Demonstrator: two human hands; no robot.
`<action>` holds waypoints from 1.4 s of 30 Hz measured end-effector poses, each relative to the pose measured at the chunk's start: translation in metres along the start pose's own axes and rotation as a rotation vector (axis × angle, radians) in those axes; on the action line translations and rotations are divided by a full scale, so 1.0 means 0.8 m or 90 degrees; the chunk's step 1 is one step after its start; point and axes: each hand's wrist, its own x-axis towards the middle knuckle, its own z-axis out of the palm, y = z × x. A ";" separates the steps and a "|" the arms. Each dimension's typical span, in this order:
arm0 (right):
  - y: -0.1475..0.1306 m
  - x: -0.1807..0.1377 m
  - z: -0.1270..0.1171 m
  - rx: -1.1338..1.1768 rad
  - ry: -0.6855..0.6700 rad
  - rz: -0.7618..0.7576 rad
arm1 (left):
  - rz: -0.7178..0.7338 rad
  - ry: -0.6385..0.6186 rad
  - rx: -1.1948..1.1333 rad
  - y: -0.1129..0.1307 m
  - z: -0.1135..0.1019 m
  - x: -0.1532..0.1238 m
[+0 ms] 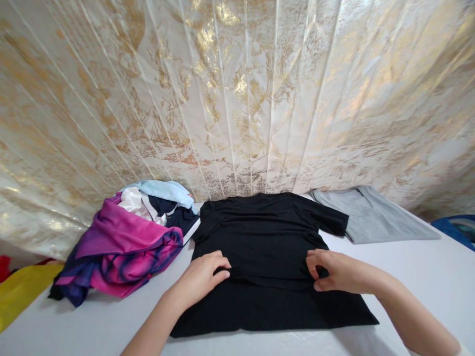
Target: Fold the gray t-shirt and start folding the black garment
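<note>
A black short-sleeved T-shirt (267,247) lies spread on the white table, its neck end away from me and its hem near the front. My left hand (208,277) pinches the cloth on the left side of the body, thumb and fingers close together. On the right side, my right hand (334,272) grips the fabric between curled fingers and thumb. A crosswise ridge of cloth runs between both hands. The right sleeve points out to the side, while the left one lies close to the body.
At left sits a heap of clothes with a pink and purple garment (126,242) and a light blue one (163,192). A folded grey garment (386,217) lies at back right on the white table (419,277). Yellow cloth (25,291) is at far left, blue cloth (454,230) at far right. A gold-patterned curtain (245,99) hangs behind.
</note>
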 end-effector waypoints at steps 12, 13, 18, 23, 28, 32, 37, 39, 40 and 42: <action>0.011 0.002 -0.007 0.034 0.009 -0.020 | 0.067 -0.064 -0.018 0.019 0.011 0.027; 0.012 0.001 -0.008 0.037 0.003 -0.022 | 0.062 -0.060 -0.029 0.018 0.009 0.027; 0.013 0.000 -0.011 0.075 -0.023 -0.069 | 0.024 -0.056 -0.116 0.019 0.003 0.029; 0.012 0.006 -0.009 0.080 0.010 -0.019 | 0.025 -0.034 -0.125 0.034 0.015 0.041; 0.017 0.006 -0.007 0.077 0.015 -0.002 | 0.051 -0.049 -0.105 0.054 0.028 0.053; 0.023 0.005 -0.007 0.070 -0.020 -0.025 | 0.053 -0.006 -0.090 0.063 0.041 0.057; 0.021 0.004 -0.010 0.112 -0.044 -0.071 | 0.079 0.056 -0.126 0.066 0.052 0.052; 0.016 0.003 -0.013 0.137 -0.041 -0.091 | 0.092 0.109 -0.180 0.066 0.050 0.047; 0.013 0.003 -0.015 0.154 -0.037 -0.101 | 0.100 0.133 -0.215 0.066 0.049 0.044; 0.008 0.003 -0.018 0.194 -0.038 -0.121 | 0.127 0.160 -0.284 0.066 0.047 0.039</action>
